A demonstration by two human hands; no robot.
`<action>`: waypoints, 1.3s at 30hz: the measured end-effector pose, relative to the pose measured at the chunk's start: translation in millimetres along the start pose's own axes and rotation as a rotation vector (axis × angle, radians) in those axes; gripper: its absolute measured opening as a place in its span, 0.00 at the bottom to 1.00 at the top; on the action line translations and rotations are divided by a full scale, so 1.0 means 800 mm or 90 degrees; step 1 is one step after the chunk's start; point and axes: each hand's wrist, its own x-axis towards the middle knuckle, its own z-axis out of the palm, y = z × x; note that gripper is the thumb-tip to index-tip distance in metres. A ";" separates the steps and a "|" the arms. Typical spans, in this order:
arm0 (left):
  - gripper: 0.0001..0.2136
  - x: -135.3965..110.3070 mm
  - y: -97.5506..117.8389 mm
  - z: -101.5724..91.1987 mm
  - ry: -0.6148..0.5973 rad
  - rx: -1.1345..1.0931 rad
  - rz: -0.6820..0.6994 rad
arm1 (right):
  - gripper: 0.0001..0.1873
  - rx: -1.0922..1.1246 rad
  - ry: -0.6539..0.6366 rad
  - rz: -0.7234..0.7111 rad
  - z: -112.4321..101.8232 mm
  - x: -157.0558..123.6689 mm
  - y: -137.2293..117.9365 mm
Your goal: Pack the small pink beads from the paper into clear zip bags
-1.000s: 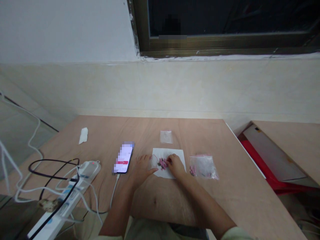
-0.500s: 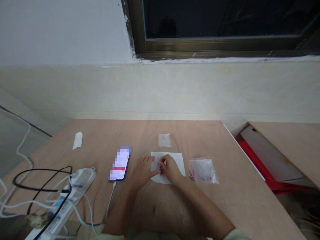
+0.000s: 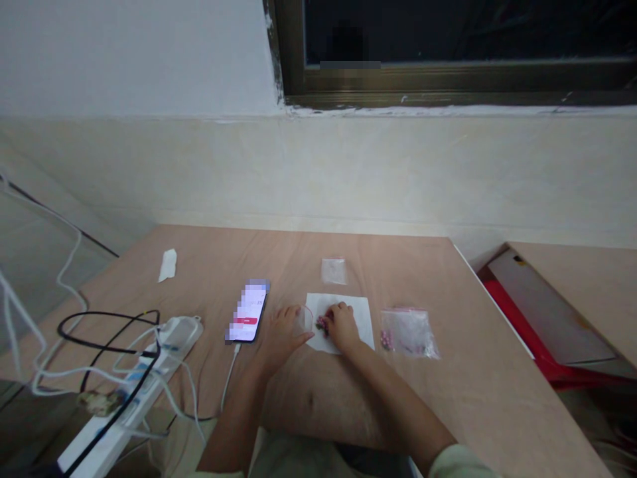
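Observation:
A white paper sheet [image 3: 355, 312] lies on the wooden table [image 3: 308, 392], with a small heap of pink beads [image 3: 322, 324] on it. My right hand [image 3: 342, 328] rests on the sheet, fingers curled and pinched at the beads. My left hand [image 3: 281, 335] lies at the sheet's left edge, fingers partly spread, by a thin red loop of cord. What the right fingers hold is too small to name.
A lit phone [image 3: 247, 312] on a white cable lies left of my hands. A clear bag of pink beads [image 3: 408, 332] sits to the right, a smaller bag [image 3: 333, 271] behind. A power strip [image 3: 144, 378] with tangled cables fills the left. A white scrap [image 3: 168, 265] lies far left.
The camera view has shifted slightly. My hands stay at the beads on the sheet; the right fingers have worked a little among them. Nothing else moved.

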 end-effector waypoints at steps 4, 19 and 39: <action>0.21 -0.004 -0.001 0.004 0.006 0.008 -0.002 | 0.05 -0.052 -0.014 -0.002 0.005 0.004 0.000; 0.20 0.031 0.020 0.003 0.002 -0.016 0.017 | 0.04 0.203 0.038 -0.079 -0.041 0.003 -0.032; 0.22 -0.003 0.016 -0.004 -0.012 -0.009 -0.010 | 0.06 0.040 -0.034 0.009 -0.015 -0.024 0.026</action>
